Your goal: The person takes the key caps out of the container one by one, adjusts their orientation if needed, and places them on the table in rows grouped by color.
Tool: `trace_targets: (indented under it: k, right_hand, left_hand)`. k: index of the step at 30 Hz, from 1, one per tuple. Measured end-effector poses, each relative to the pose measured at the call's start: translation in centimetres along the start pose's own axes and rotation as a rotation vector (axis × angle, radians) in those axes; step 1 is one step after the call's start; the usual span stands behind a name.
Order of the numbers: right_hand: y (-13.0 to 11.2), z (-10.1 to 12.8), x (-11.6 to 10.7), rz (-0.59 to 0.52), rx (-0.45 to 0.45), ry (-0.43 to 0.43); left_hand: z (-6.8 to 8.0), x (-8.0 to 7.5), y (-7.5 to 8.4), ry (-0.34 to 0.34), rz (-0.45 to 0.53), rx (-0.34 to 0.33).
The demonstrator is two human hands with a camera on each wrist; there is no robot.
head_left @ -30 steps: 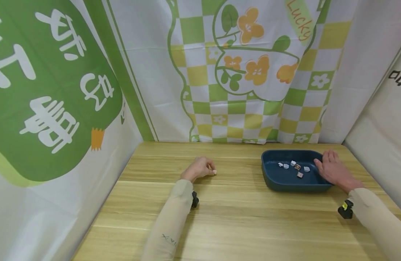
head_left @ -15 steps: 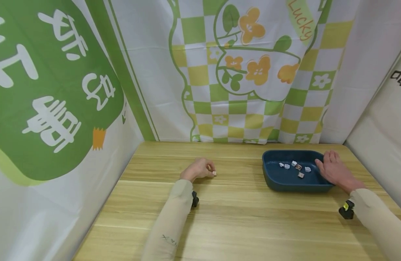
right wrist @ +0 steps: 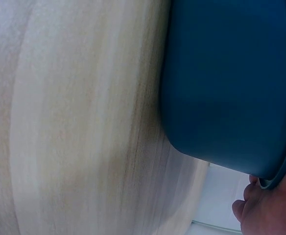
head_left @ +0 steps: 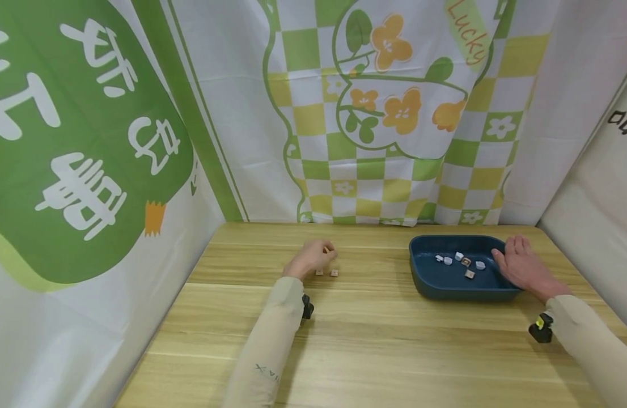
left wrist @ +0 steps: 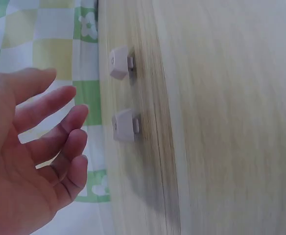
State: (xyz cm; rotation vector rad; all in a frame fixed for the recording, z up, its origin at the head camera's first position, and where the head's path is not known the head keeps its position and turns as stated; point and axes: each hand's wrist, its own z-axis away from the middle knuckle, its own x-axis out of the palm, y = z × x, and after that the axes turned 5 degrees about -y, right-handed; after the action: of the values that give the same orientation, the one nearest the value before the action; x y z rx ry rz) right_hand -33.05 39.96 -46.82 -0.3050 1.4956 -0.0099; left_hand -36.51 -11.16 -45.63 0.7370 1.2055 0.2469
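Two small pale cubes (head_left: 326,272) lie side by side on the wooden table (head_left: 375,340). My left hand (head_left: 321,255) hovers just above and behind them, fingers spread and holding nothing. The left wrist view shows those cubes (left wrist: 123,98) apart from my relaxed left hand (left wrist: 59,127). At the right stands a dark blue tray (head_left: 436,281) with several small cubes (head_left: 458,262) inside. My right hand (head_left: 517,263) rests on its right rim with fingers laid flat. In the right wrist view only the tray's outer wall (right wrist: 226,83) and a fingertip (right wrist: 253,210) at the rim show.
Printed cloth walls close the table on the left (head_left: 89,170), back (head_left: 385,113) and right (head_left: 599,198). Small black wrist cameras sit at my left sleeve (head_left: 306,309) and right sleeve (head_left: 539,330).
My left hand has lifted off the table and opened, leaving two small cubes where before one showed at its fingertips. The right hand and tray have stayed put.
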Motion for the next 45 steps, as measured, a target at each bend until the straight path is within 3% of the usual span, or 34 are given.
trace_targets:
  k: [5, 10, 24, 33, 45]
  right_hand:
    - [0.0, -0.1, 0.0, 0.023, -0.003, 0.005]
    - [0.1, -0.1, 0.2, 0.038, -0.019, 0.028]
    - [0.0, 0.0, 0.3, 0.043, -0.018, 0.047]
    - [-0.3, -0.1, 0.0, 0.066, -0.025, 0.059]
    - [-0.5, 0.0, -0.1, 0.011, -0.006, 0.018]
  left_hand:
    - [-0.8, 0.4, 0.4, 0.092, -0.043, 0.015]
    - [-1.2, 0.7, 1.3, 0.134, -0.076, 0.047]
    - [-2.8, 3.3, 4.2, 0.096, -0.05, 0.104]
    - [-3.3, 4.6, 6.8, 0.109, -0.054, 0.152]
    - [-4.1, 5.6, 10.3, 0.076, -0.057, 0.273]
